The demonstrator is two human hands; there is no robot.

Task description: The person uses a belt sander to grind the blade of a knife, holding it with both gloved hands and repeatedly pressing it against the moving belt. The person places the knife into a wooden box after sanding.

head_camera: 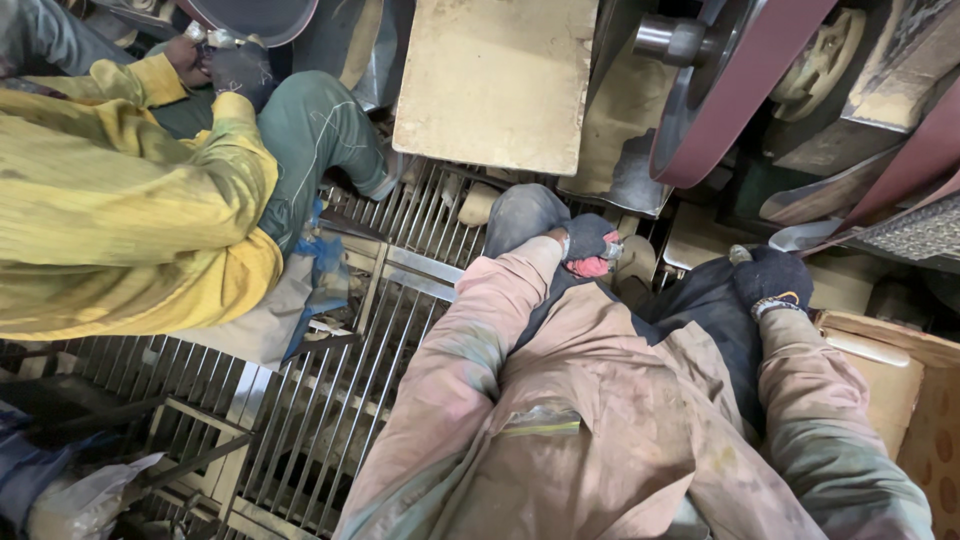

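— Where does the small silvery metal piece [611,250] lie from the hands?

— Right at the fingertips of the left hand in the dark glove with the red palm [588,250], low on the left knee. That hand is curled closed around it; its long axis I cannot tell, too little shows.

— And the right hand in the dark knitted glove [772,278]?

— Well apart, resting on the right knee, fingers bent. A pale tip [740,255] pokes out; whether it grips that, I cannot tell. The broad maroon sanding belt on its wheel [735,85] stands ahead, above both hands, nearer the right.
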